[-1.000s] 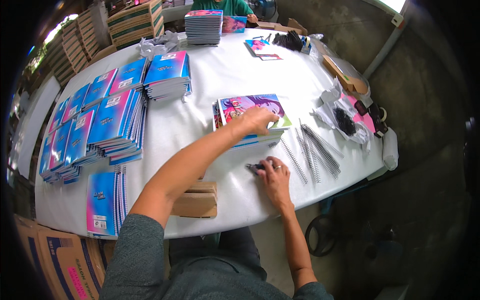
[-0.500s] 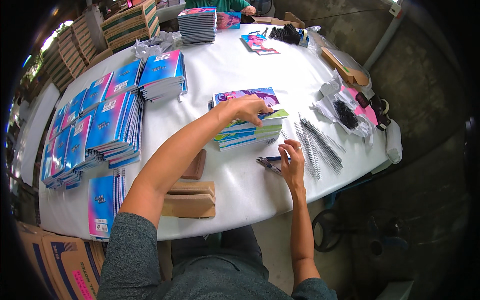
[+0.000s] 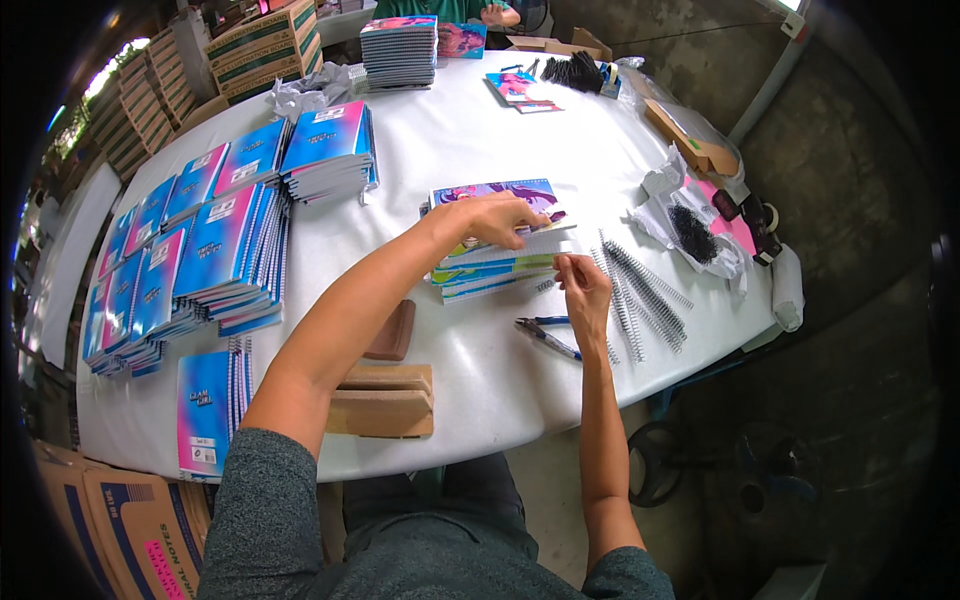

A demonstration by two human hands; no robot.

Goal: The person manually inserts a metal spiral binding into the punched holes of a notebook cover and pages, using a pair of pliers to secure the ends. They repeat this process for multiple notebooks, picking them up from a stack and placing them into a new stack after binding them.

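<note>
Here right hand (image 3: 583,283) meets notebook stack (image 3: 492,262) edge.

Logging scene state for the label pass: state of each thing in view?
left hand: flat on notebook stack
notebook stack: uneven pile, unbound
right hand: pinching at stack's edge
pliers: lying on table, untouched
loose spiral coils: lying beside stack
bound notebooks: stacked at left

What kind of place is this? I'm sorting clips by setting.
Probably a small notebook-binding workshop. Stacks of blue notebooks cover the white table, loose wire spirals lie beside the right hand, and cardboard boxes are piled behind.
</note>
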